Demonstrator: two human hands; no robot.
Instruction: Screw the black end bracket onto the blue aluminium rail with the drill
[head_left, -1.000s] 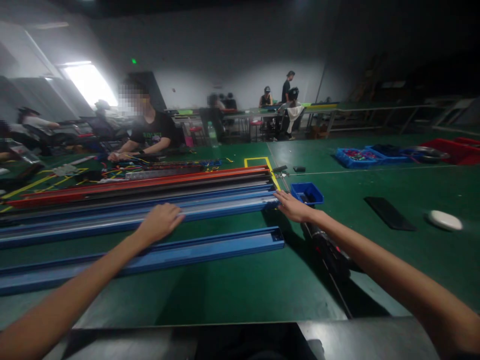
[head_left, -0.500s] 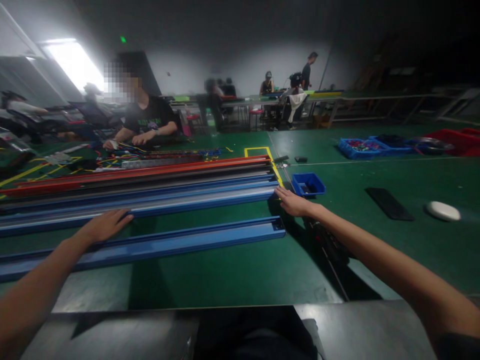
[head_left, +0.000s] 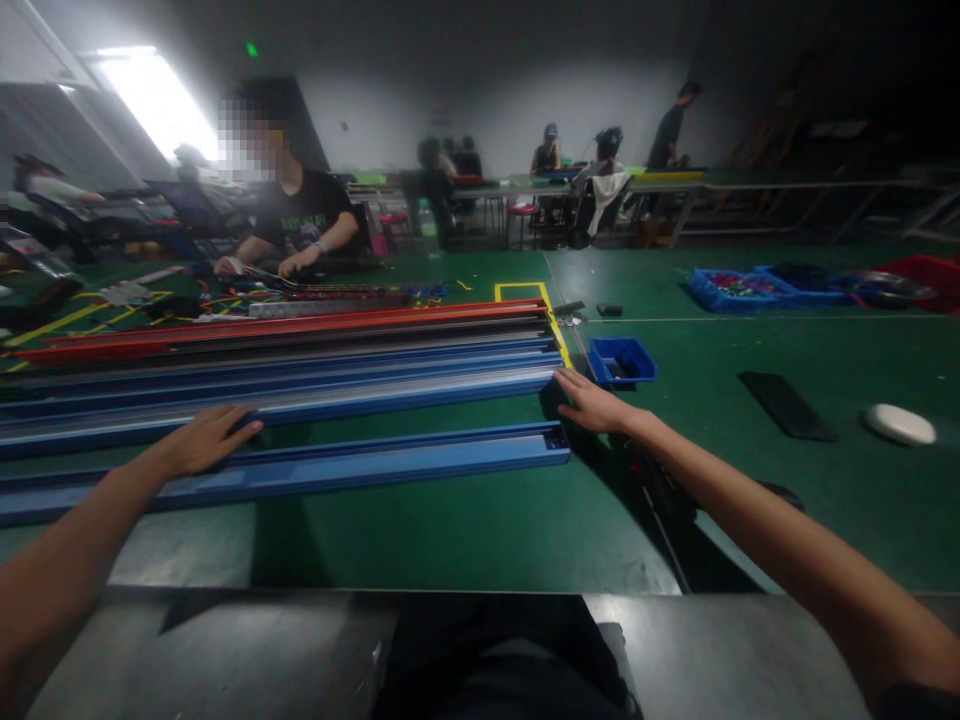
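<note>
Several long channel profiles lie side by side across the green table. My right hand (head_left: 596, 402) has its fingers stretched out, touching the right end of a blue channel (head_left: 420, 396). My left hand (head_left: 214, 440) rests palm down with fingers extended, its tips at the near side of that same channel. Closer to me lies a separate blue channel (head_left: 420, 468), its open side up and its left part passing under my left wrist. Behind the blue ones are dark channels (head_left: 480, 331) and an orange-red channel (head_left: 300, 329).
A blue bin (head_left: 622, 362) stands just beyond my right hand. Farther right lie a black flat slab (head_left: 787, 405) and a white rounded object (head_left: 900, 424). Blue trays (head_left: 735, 290) of small parts sit behind them. A co-worker (head_left: 300, 215) handles wires across the table.
The view has shifted slightly, so the table appears a little higher. Both hands stay about where they were on the blue channel. A standing person in the background has moved right.
</note>
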